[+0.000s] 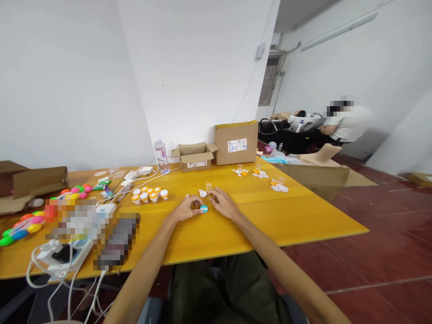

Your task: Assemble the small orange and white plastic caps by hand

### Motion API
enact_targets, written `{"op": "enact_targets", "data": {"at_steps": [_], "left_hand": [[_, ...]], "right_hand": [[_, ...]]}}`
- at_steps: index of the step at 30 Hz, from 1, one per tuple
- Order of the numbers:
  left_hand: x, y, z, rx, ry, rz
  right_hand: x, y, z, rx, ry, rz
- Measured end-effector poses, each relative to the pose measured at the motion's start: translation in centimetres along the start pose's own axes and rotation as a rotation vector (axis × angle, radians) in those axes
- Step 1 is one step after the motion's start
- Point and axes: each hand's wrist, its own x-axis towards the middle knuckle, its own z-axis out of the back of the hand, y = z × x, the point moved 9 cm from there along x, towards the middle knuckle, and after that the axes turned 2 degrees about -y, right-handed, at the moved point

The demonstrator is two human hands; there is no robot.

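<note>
My left hand [186, 209] pinches a small teal disc [204, 209] with a white pattern between thumb and fingers, just above the table. My right hand [222, 203] is to the right of it, fingers stretched toward a small round white plastic part [202, 193]. Whether the right fingertips touch that part is too small to tell. Behind the right fingertips stands a little clear plastic cup [208, 185]. Left of my hands, several small jars with orange-and-white lids [153, 196] are grouped together.
Loose white and orange parts [259, 173] lie in clusters to the right. An open carton [195, 158], a larger box [236, 143] and a bottle [162, 157] stand at the back. A power strip [76, 256] with cables lies left. A seated person [351, 123] is far right.
</note>
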Motion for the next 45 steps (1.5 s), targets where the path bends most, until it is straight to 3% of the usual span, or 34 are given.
{"op": "enact_targets", "data": {"at_steps": [8,15,23,28,36,45], "left_hand": [[-0.1,-0.2,0.5,0.027,-0.03,0.011],[-0.2,-0.2,1.1,0.058,-0.064,0.024],[-0.2,0.3,3.5,0.214,-0.266,0.048],[-0.5,0.6,4.5,0.352,-0.345,0.117],[-0.7,1.8,3.8,0.46,-0.269,0.203],[-0.5,1.8,3.2,0.464,-0.217,0.161]], "right_hand": [[0.0,0.7,-1.1,-0.207,0.073,0.064],[-0.1,-0.5,-0.4,-0.196,0.01,0.03],[0.2,-0.6,1.0,-0.193,-0.103,-0.03],[0.3,-0.3,0.9,-0.186,-0.09,-0.019],[0.1,-0.2,0.5,-0.169,-0.052,0.017],[0.0,-0.6,0.2,-0.215,-0.011,-0.02]]}}
